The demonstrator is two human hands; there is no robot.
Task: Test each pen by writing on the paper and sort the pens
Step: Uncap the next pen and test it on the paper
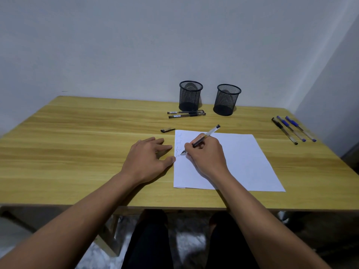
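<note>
My right hand (206,154) grips a clear black-ink pen (210,132), its tip touching the white paper (242,164) near the left edge, under several short scribbles. My left hand (147,157) lies flat on the table with fingertips at the paper's left edge. A black pen cap (167,130) lies just beyond the paper's top left corner. Three black pens (186,114) lie side by side in front of the left mesh cup (190,96). Three more pens (293,129), one black and two blue, lie at the far right.
A second black mesh cup (226,100) stands to the right of the first, both near the wall. The wooden table (77,144) ends at a front edge close to my body. A wall corner rises at the right.
</note>
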